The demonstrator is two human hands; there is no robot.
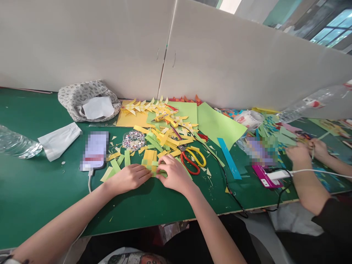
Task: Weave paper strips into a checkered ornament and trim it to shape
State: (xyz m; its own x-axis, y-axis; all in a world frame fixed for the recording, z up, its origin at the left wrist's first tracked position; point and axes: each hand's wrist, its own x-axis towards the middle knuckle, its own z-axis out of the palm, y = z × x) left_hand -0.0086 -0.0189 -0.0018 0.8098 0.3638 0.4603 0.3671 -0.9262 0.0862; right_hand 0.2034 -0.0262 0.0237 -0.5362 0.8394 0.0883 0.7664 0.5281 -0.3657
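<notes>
Both my hands rest on a small weave of yellow and green paper strips (150,158) on the green table (41,190). My left hand (131,177) lies curled on its left side, fingertips pressing the strips. My right hand (173,173) pinches a green strip at the weave's near right edge. Loose yellow and green strips (162,141) lie scattered just beyond. Red-and-yellow scissors (192,158) lie to the right of my right hand.
A phone (95,151) on a cable, a round tray of beads (134,140), a cloth bag (88,101), a white tissue (59,140) and a plastic bottle (16,143) lie left. Green paper sheets (217,124) lie beyond. Another person's hands (299,154) work at the right.
</notes>
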